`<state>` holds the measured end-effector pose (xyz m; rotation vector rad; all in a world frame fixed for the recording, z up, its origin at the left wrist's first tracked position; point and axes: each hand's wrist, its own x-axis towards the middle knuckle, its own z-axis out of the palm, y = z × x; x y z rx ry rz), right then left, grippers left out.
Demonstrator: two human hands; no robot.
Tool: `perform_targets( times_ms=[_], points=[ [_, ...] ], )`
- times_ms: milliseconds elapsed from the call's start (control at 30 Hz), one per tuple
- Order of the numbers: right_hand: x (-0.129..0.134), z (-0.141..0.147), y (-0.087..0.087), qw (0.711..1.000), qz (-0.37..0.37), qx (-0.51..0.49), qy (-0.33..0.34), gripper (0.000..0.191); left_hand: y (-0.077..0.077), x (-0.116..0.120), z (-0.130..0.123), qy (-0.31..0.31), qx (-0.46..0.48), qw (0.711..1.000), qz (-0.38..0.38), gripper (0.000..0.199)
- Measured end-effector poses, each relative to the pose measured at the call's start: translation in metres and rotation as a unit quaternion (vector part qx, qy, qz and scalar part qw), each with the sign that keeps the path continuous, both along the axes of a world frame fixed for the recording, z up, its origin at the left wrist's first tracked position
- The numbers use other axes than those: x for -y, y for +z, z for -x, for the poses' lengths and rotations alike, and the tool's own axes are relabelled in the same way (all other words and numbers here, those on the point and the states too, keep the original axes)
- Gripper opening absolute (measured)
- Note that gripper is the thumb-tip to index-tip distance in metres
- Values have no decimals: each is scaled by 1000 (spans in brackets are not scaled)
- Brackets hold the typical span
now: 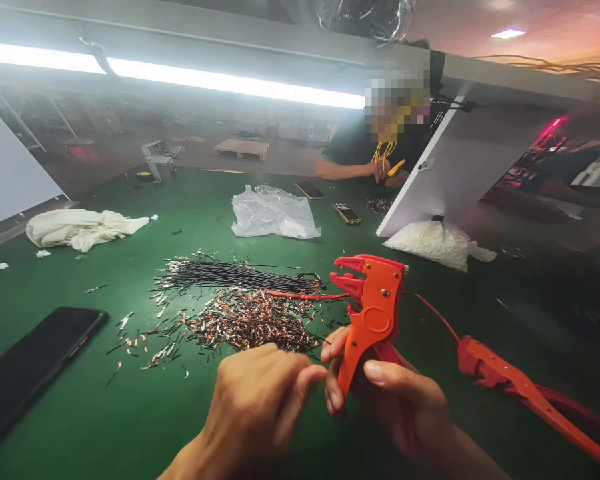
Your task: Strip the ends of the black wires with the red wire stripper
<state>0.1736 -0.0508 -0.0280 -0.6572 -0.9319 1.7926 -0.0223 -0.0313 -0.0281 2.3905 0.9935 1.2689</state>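
My right hand (420, 407) is wrapped around the handles of an orange and red wire stripper (377, 300), held upright with its jaws parted and pointing left. Just left of the handles is my left hand (260, 400), its fingers curled and the thumb pressed in. What it pinches, if anything, is hidden behind the hand. Beyond it lies a heap of short black wire offcuts with copper ends (255, 320). Behind the heap is a bundle of long black wires (240, 275). A red wire (300, 295) runs across toward the stripper.
A second wire stripper (520, 387) lies at the right. A phone (40, 367) rests at the left, near a white cloth (85, 228). Plastic bags (275, 212) and a filled bag (430, 241) stand farther back. Across the green table (180, 427), another person's hands (380, 172) hold yellow wires.
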Motion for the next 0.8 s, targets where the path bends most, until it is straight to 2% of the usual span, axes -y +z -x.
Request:
perform_targets(
  times_ms=[33, 67, 133, 200, 233, 367, 467, 567, 800],
  points=[
    [0, -1, 1, 1000, -7, -4, 6, 30, -1, -3, -1, -16, 46, 994, 96, 21],
    [0, -1, 2, 1000, -11, -7, 15, 31, -2, -6, -2, -24, 98, 974, 202, 23],
    [1, -1, 0, 999, -14, -6, 29, 31, -3, -11, -4, -40, 206, 908, 362, 30],
    [2, 1, -3, 999, -16, -4, 40, 32, -2, -14, -6, -56, 283, 846, 449, 35],
    [2, 2, -5, 999, -16, -5, 46, 32, 0, -14, -7, -60, 306, 826, 469, 34],
    [4, 9, -9, 997, -11, -23, 67, 32, 6, -15, -3, -40, 370, 799, 472, 29],
    [5, 12, -11, 998, -28, -27, 59, 30, 12, -21, 5, -5, 463, 751, 470, 30],
    [6, 15, -15, 995, -63, -24, 72, 28, 17, -25, 12, -5, 533, 708, 463, 32],
    [7, 20, -27, 989, -87, -15, 120, 31, 14, -21, 7, -39, 547, 681, 486, 32]
  ],
)
